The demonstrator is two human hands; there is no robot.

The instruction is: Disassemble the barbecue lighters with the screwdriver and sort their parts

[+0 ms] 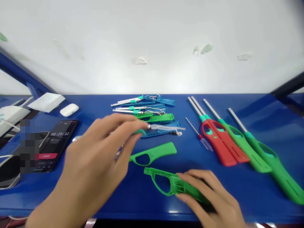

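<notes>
My left hand point(99, 158) is raised over the blue table point(237, 190), its fingers pinched on a lighter's inner part point(163, 128), a metal tube with a clear plastic tank and a thin wire at its end. My right hand point(209, 196) lies near the table's front edge, its fingers closed on a green lighter shell half point(166, 182) lying open side up. A second green shell half point(154, 154) rests flat between my hands.
A pile of opened lighters and inner parts point(147, 110) lies at the back centre. A small screwdriver point(199, 136), two red lighters point(220, 142) and two green ones point(258, 152) lie at the right. A phone showing a timer point(54, 144), an earbud case point(69, 109) and white devices sit at the left.
</notes>
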